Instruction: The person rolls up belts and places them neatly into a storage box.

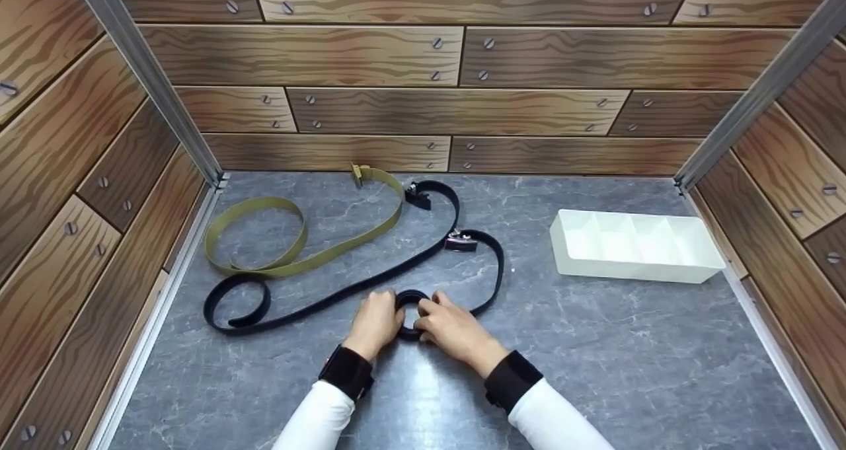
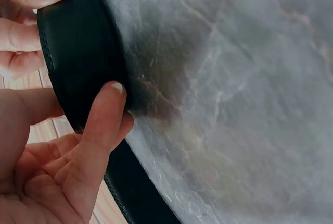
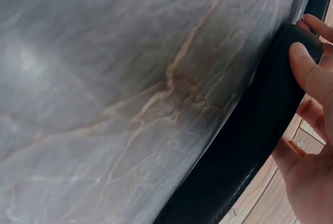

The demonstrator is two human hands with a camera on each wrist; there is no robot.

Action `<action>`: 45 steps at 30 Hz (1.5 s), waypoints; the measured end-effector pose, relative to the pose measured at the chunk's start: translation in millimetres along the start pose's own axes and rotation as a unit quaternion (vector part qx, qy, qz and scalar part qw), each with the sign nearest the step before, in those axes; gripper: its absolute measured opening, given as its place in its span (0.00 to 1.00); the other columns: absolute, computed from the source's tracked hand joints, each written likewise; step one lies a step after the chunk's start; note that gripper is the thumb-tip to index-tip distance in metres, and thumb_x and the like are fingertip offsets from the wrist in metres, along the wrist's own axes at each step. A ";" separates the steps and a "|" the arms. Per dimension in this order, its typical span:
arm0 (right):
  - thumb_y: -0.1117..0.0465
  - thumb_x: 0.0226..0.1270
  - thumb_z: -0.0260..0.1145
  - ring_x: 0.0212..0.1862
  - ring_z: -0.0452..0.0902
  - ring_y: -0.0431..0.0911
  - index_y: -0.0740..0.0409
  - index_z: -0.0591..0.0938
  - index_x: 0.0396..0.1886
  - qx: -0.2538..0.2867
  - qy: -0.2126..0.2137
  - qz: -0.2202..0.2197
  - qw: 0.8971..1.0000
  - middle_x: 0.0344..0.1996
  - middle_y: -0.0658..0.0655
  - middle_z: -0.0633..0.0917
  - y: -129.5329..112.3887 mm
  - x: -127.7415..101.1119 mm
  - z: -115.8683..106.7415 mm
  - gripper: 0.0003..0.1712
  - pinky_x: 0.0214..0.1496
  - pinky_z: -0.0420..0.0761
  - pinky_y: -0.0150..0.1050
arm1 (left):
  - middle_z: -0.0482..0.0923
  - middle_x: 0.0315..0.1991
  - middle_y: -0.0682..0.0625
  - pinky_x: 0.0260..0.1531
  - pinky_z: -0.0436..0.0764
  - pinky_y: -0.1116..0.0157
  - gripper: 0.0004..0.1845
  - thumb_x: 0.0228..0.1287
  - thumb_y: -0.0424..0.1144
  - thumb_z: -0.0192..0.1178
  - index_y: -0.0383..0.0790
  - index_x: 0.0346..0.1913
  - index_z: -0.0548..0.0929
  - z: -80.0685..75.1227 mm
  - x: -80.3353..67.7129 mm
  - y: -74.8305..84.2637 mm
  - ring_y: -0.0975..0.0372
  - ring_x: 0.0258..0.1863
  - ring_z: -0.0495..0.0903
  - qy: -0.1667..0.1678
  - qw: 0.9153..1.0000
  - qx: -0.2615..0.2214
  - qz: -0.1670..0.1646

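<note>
A black leather belt (image 2: 83, 52) is rolled into a small coil, standing on its edge on the grey marbled table. My left hand (image 1: 377, 321) pinches the coil's left side, as the left wrist view shows close up. On the opposite side my right hand (image 1: 456, 328) holds the same coil between thumb and fingers. From there the unrolled part (image 3: 234, 140) curves right and back to a silver buckle (image 1: 461, 241). Behind lies a second black belt (image 1: 357, 288), loosely curled at its left end, its buckle (image 1: 418, 197) farther back.
A khaki webbing belt (image 1: 340, 246) lies at the back left, one end looped wide, its buckle (image 1: 358, 174) near the back wall. At the right stands a white divided box (image 1: 628, 268). Wood-patterned walls (image 1: 370, 57) with metal posts (image 1: 149, 73) enclose the table.
</note>
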State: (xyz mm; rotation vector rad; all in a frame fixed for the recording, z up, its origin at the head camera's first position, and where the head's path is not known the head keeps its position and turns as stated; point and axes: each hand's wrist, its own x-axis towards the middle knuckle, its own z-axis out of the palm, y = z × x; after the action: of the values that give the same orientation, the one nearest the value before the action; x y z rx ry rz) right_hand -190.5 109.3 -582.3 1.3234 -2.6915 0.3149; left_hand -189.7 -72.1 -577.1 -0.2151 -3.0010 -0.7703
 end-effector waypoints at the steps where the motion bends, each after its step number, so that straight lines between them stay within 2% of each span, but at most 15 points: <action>1: 0.54 0.57 0.74 0.40 0.65 0.47 0.49 0.88 0.36 0.001 0.001 -0.001 1.000 0.36 0.49 0.73 0.0 -0.2 0.0 0.08 0.34 0.74 0.37 | 0.81 0.29 0.36 0.26 0.80 0.52 0.07 0.57 0.32 0.65 0.34 0.29 0.77 0.2 0.2 0.4 0.43 0.30 0.83 -0.004 1.000 0.000 0.000; 5: 0.56 0.56 0.74 0.42 0.67 0.47 0.50 0.88 0.38 0.027 -0.002 -0.014 1.000 0.38 0.49 0.77 2.8 -1.8 -0.9 0.10 0.38 0.75 0.37 | 0.82 0.30 0.36 0.27 0.80 0.52 0.01 0.53 0.28 0.62 0.32 0.29 0.80 0.7 3.2 1.8 0.44 0.30 0.83 -0.007 1.000 0.017 0.008; 11: 0.62 0.53 0.76 0.51 0.73 0.47 0.53 0.87 0.48 0.074 -0.041 -0.019 0.996 0.49 0.50 0.81 12.6 -7.3 -9.6 0.20 0.53 0.76 0.36 | 0.83 0.28 0.40 0.28 0.79 0.49 0.02 0.54 0.27 0.61 0.36 0.27 0.82 -0.4 7.0 -1.1 0.43 0.29 0.83 0.003 0.996 0.053 0.072; 13: 0.61 0.54 0.75 0.49 0.74 0.47 0.53 0.86 0.49 0.067 -0.043 -0.023 0.997 0.49 0.50 0.81 12.7 -8.1 -10.6 0.19 0.52 0.76 0.37 | 0.84 0.28 0.40 0.28 0.79 0.49 0.04 0.55 0.27 0.61 0.37 0.27 0.82 -0.5 8.0 -1.7 0.43 0.29 0.83 0.001 0.994 0.061 0.088; 18: 0.57 0.56 0.73 0.40 0.72 0.47 0.48 0.87 0.42 0.026 -0.019 -0.034 0.999 0.41 0.49 0.81 8.2 -8.0 -6.4 0.12 0.41 0.75 0.38 | 0.85 0.31 0.41 0.31 0.79 0.50 0.03 0.59 0.30 0.62 0.40 0.30 0.84 2.0 8.3 -2.6 0.45 0.32 0.83 -0.004 0.992 0.060 0.109; 20: 0.55 0.56 0.73 0.38 0.72 0.47 0.47 0.88 0.40 0.010 -0.016 -0.031 0.999 0.39 0.50 0.81 6.6 -7.5 -6.2 0.11 0.39 0.75 0.39 | 0.84 0.31 0.42 0.31 0.79 0.51 0.02 0.60 0.31 0.63 0.40 0.30 0.84 2.9 7.2 -3.8 0.46 0.33 0.83 -0.002 0.994 0.047 0.103; 24: 0.52 0.57 0.73 0.36 0.73 0.48 0.46 0.88 0.41 -0.003 -0.018 -0.020 1.000 0.37 0.51 0.81 3.3 -6.1 -6.2 0.12 0.36 0.74 0.39 | 0.83 0.30 0.41 0.31 0.80 0.51 0.07 0.59 0.36 0.67 0.38 0.28 0.81 1.4 3.6 -2.1 0.45 0.32 0.83 -0.007 0.999 0.011 0.046; 26: 0.51 0.57 0.73 0.35 0.73 0.47 0.46 0.88 0.42 0.001 -0.016 -0.013 1.000 0.37 0.51 0.81 2.8 -5.3 -5.8 0.13 0.36 0.74 0.39 | 0.82 0.29 0.40 0.30 0.80 0.51 0.09 0.57 0.37 0.69 0.37 0.28 0.81 0.9 2.1 0.3 0.44 0.31 0.83 -0.005 1.000 0.015 0.017; 29: 0.51 0.56 0.73 0.34 0.72 0.47 0.46 0.88 0.42 0.019 -0.015 -0.010 1.000 0.36 0.50 0.81 4.3 -4.6 -5.9 0.13 0.36 0.74 0.39 | 0.82 0.29 0.39 0.27 0.80 0.50 0.06 0.56 0.35 0.67 0.35 0.28 0.81 1.1 1.5 4.9 0.43 0.30 0.83 -0.004 0.999 0.047 0.002; 33: 0.55 0.55 0.74 0.38 0.74 0.47 0.48 0.87 0.44 0.049 -0.029 -0.019 0.998 0.40 0.49 0.81 10.2 -7.0 -7.4 0.15 0.41 0.76 0.40 | 0.83 0.29 0.39 0.25 0.80 0.49 0.01 0.56 0.30 0.63 0.36 0.29 0.82 3.0 4.3 8.5 0.44 0.29 0.83 -0.002 0.996 0.090 0.014; 38: 0.58 0.55 0.74 0.45 0.76 0.46 0.51 0.87 0.47 0.072 -0.037 -0.020 0.996 0.47 0.50 0.81 18.0 -11.7 -7.7 0.17 0.48 0.77 0.38 | 0.84 0.31 0.41 0.25 0.79 0.48 0.02 0.56 0.30 0.62 0.39 0.29 0.83 3.5 7.2 6.1 0.44 0.30 0.83 0.002 0.995 0.096 0.039; 42: 0.58 0.57 0.73 0.41 0.75 0.46 0.50 0.88 0.44 0.062 -0.021 -0.031 0.997 0.43 0.49 0.81 18.3 -10.8 -6.3 0.14 0.43 0.77 0.37 | 0.84 0.30 0.41 0.26 0.79 0.48 0.02 0.57 0.31 0.62 0.39 0.29 0.83 4.8 7.2 1.8 0.44 0.30 0.83 0.011 0.995 0.079 0.064; 45: 0.57 0.56 0.73 0.38 0.75 0.46 0.49 0.88 0.42 0.040 -0.010 -0.033 0.999 0.40 0.49 0.82 16.1 -9.1 -5.5 0.12 0.38 0.76 0.38 | 0.83 0.29 0.40 0.28 0.79 0.49 0.03 0.57 0.32 0.65 0.37 0.28 0.82 5.2 5.9 0.3 0.44 0.29 0.83 0.022 0.996 0.062 0.067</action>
State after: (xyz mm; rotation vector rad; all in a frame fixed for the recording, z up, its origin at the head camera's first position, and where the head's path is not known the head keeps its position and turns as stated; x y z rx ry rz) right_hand -197.6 127.2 -581.0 1.4417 -2.6708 0.4081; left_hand -195.4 -68.6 -581.1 -0.3852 -2.9428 -0.5681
